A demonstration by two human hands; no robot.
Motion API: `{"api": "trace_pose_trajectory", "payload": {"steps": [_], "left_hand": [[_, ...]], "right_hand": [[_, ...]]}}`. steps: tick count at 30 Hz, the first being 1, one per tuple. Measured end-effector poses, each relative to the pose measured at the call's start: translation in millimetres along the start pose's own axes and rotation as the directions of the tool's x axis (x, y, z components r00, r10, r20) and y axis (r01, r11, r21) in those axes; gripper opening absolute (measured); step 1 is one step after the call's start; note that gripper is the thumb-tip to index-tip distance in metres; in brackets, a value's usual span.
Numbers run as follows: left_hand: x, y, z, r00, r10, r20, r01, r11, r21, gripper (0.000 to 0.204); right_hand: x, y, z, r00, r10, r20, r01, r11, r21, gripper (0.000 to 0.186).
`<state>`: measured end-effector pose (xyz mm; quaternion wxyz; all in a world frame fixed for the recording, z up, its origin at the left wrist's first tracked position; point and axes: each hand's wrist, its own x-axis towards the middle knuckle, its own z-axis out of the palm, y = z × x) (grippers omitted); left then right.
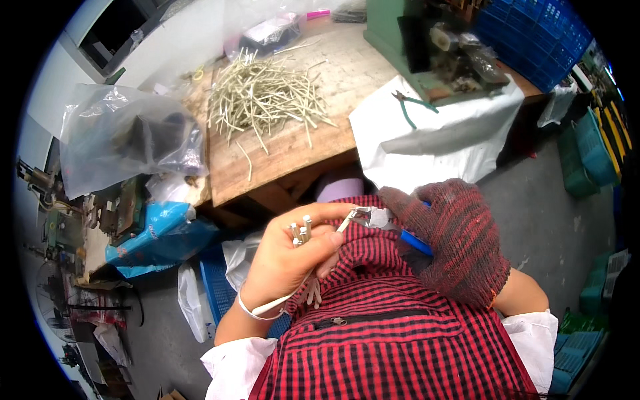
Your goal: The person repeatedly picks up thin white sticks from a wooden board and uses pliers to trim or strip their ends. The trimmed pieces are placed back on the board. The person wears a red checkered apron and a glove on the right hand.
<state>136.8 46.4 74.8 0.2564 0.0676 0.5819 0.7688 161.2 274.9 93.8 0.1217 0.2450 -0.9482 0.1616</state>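
Note:
Above my checked apron, my left hand (283,247) is closed on several thin cream wires (302,231) with pale or metallic ends. One cream wire (345,222) sticks out between its thumb and forefinger and meets the jaws of a pair of pliers (373,217). My right hand (460,240), in a dark red and grey knitted glove, is wrapped round the pliers' blue handles (417,243). Whether the jaws grip the wire or only touch it is too small to tell. A loose pile of similar wires (263,93) lies on the wooden table ahead.
On the wooden table (233,180), one wire lies apart near the front edge. Green-handled pliers (415,108) rest on a white sheet (433,150) at the right, before a green machine (460,57). A clear plastic bag (93,147) and a blue bag (160,237) are at the left.

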Motion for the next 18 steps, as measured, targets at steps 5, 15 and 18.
{"api": "trace_pose_trajectory", "payload": {"steps": [5,15,18], "left_hand": [[1.7,10.2,0.2,0.99,-0.108,-0.093,0.113,0.992,0.053,0.035],[52.7,16.8,-40.0,0.87,-0.453,0.195,0.419,0.887,0.193,0.032],[68.7,15.1,-46.9,0.866,-0.47,0.173,0.423,0.871,0.249,0.032]], "right_hand": [[1.0,7.7,-6.2,0.986,-0.156,0.051,0.159,0.985,-0.063,0.066],[48.5,60.4,17.8,0.918,-0.378,0.12,0.396,0.88,-0.262,0.026],[64.9,71.1,22.1,0.91,-0.388,0.143,0.412,0.885,-0.217,0.032]]}}
